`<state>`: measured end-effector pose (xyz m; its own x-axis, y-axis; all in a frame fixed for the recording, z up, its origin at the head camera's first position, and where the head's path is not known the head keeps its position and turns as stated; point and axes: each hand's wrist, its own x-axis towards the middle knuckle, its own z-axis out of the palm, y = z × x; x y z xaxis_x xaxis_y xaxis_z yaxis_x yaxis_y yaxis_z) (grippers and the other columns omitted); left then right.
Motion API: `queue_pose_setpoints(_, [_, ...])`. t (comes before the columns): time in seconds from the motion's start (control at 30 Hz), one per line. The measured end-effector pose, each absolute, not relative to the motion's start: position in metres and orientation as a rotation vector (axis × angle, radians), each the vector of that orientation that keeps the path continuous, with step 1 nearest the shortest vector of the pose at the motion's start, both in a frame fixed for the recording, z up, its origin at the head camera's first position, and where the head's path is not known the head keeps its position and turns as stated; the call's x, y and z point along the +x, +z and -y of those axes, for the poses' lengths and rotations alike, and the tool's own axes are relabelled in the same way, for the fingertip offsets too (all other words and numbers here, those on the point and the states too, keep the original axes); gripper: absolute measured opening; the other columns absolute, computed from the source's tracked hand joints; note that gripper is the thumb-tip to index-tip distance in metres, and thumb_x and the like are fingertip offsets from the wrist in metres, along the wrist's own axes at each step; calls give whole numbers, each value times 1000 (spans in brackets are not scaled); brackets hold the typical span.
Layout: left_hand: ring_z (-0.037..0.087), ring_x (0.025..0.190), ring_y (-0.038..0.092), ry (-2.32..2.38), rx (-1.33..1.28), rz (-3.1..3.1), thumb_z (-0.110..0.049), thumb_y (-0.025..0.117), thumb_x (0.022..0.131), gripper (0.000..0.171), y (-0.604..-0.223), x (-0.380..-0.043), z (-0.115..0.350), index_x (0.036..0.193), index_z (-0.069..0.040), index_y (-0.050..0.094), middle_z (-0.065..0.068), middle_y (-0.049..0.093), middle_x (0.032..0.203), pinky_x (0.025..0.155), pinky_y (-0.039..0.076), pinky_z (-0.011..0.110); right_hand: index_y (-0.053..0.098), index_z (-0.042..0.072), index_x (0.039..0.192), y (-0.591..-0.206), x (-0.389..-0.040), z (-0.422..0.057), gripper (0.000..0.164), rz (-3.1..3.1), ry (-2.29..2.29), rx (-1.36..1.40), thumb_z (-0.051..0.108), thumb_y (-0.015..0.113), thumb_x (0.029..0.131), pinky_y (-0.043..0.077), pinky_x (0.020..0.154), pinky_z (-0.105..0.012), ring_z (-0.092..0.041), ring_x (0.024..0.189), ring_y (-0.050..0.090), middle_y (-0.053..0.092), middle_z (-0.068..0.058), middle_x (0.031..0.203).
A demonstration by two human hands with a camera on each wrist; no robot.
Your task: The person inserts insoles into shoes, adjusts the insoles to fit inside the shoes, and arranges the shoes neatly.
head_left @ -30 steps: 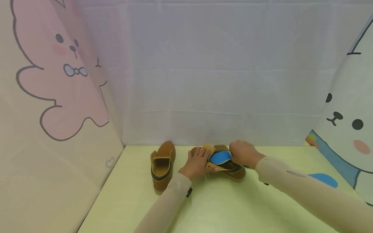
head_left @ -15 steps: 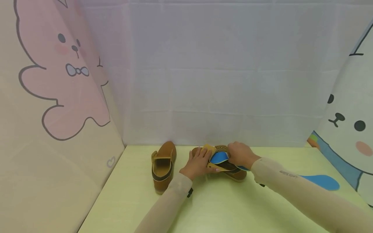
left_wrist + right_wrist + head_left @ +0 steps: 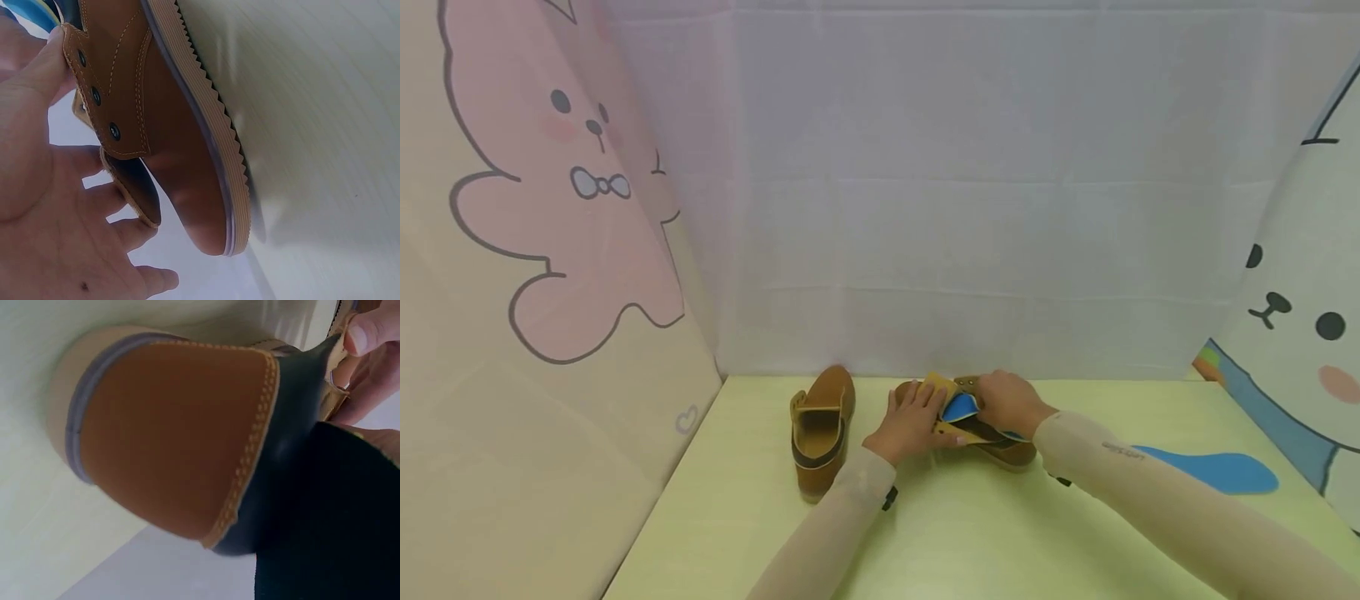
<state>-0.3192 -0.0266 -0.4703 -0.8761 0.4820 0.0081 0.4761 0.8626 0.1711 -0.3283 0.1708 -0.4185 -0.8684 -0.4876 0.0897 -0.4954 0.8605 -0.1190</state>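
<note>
A brown shoe [image 3: 1017,454] lies slanted on the table, its opening spread. My left hand [image 3: 912,423] holds it there: the fingers lie against the tan tongue [image 3: 140,187], and the thumb hooks the edge of the eyelet flap [image 3: 115,106]. My right hand [image 3: 1011,402] grips a blue insole [image 3: 958,407], whose front part is inside the shoe's opening. In the right wrist view, the insole's black underside [image 3: 331,525] rises beside the dark heel collar [image 3: 275,475]; the right hand is mostly hidden behind it.
A matching brown shoe [image 3: 833,390] stands upright to the left. Another blue insole [image 3: 1232,472] lies flat at the right, partly behind the right sleeve [image 3: 1150,475]. A white curtain [image 3: 970,208] hangs along the back edge of the pale table [image 3: 970,542].
My right hand has moved left and slightly down, pushing the insole deeper towards the toe, so less blue shows. The left hand stays on the shoe. More of the flat insole shows.
</note>
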Motion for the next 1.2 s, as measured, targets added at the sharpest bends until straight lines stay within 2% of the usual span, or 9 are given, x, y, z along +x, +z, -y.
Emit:
queue_pose_setpoints(0.17, [31, 139, -3, 275, 765, -2983, -79, 38, 79, 95, -473, -321, 27, 151, -23, 12, 4, 9, 156, 105, 6, 62, 50, 15, 55, -426, -332, -165, 30, 2966, 191, 800, 12, 70, 78, 33, 43, -26, -11, 45, 38, 44, 5, 49])
queue_pose_setpoints(0.37, [30, 139, -2, 259, 775, -2995, -81, 35, 78, 96, -471, -323, 27, 151, -23, 12, 4, 10, 156, 105, 7, 62, 53, 14, 62, -428, -334, -160, 25, 2958, 163, 773, 14, 71, 80, 39, 46, -28, -12, 49, 46, 49, 4, 56])
queue_pose_setpoints(0.77, [30, 139, -2, 291, 767, -2976, -79, 39, 79, 95, -471, -321, 27, 151, -22, 13, 5, 10, 155, 105, 7, 62, 51, 15, 57, -436, -335, -148, 30, 2972, 238, 712, 11, 65, 84, 38, 47, -30, -13, 49, 45, 49, 5, 55])
queue_pose_setpoints(1.0, [30, 139, -1, 292, 769, -2976, -79, 38, 79, 95, -472, -322, 27, 151, -22, 13, 3, 9, 155, 105, 8, 62, 55, 15, 61, -445, -336, -144, 26, 2929, 244, 723, 12, 64, 86, 41, 49, -31, -11, 49, 47, 50, 5, 56])
queue_pose_setpoints(1.2, [31, 139, 2, 259, 780, -2977, -77, 37, 81, 93, -471, -322, 26, 151, -21, 13, 4, 9, 156, 105, 9, 62, 55, 16, 59, -452, -341, -143, 30, 2921, 260, 704, 11, 60, 88, 41, 50, -31, -11, 50, 47, 51, 4, 57])
